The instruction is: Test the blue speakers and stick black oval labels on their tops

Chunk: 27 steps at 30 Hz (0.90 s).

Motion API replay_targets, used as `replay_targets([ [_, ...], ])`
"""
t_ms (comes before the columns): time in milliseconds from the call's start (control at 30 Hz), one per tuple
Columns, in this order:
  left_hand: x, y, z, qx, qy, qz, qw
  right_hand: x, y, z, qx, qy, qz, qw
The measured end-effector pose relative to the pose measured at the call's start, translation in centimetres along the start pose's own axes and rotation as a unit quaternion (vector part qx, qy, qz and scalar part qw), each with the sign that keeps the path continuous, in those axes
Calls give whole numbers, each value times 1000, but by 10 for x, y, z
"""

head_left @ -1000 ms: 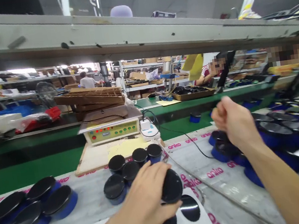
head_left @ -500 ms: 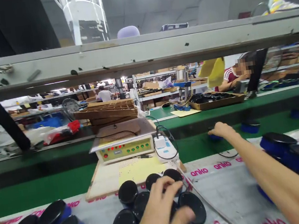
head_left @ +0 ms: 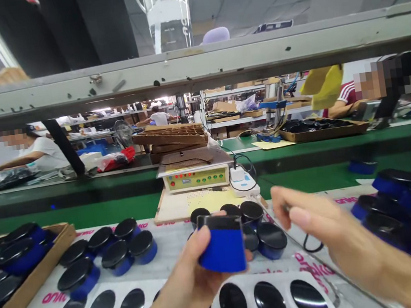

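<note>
One left hand [head_left: 178, 294], one right hand [head_left: 325, 229], one lifted blue puck [head_left: 221, 245].
Six pucks [head_left: 114, 254] stand left, five pucks [head_left: 272, 240] ahead; six whole black ovals [head_left: 232, 303] on one sheet [head_left: 278, 278]; three workers [head_left: 48, 154] beyond.

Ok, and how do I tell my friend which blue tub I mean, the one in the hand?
Look at the long white table with pink writing. Near its middle, some blue tubs with black tops stand together. The blue tub you want is in the left hand, held up above the table, while its neighbours sit on the table.
</note>
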State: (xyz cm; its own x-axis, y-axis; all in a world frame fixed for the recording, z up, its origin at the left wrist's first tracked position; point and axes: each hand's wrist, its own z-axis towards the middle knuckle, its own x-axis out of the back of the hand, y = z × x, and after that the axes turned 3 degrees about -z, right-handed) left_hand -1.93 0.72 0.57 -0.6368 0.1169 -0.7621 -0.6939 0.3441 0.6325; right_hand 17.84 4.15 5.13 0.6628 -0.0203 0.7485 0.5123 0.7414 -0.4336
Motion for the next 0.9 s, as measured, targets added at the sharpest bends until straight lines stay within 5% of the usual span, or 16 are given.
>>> replay_targets([
  [200, 16, -2, -39, 2, 23, -120, 992, -45, -13, -25, 115, 27, -45, 992],
  [400, 15, -11, -48, -11, 52, -99, 994, -47, -29, -18, 147, 53, -21, 987],
  [700, 20, -18, -47, -102, 129, 129, 978, -41, -30, -25, 129, -13, -128, 983],
  [900, 31, -22, -44, -152, 102, 307, 934, -46, -25, -24, 99, -46, -137, 985],
])
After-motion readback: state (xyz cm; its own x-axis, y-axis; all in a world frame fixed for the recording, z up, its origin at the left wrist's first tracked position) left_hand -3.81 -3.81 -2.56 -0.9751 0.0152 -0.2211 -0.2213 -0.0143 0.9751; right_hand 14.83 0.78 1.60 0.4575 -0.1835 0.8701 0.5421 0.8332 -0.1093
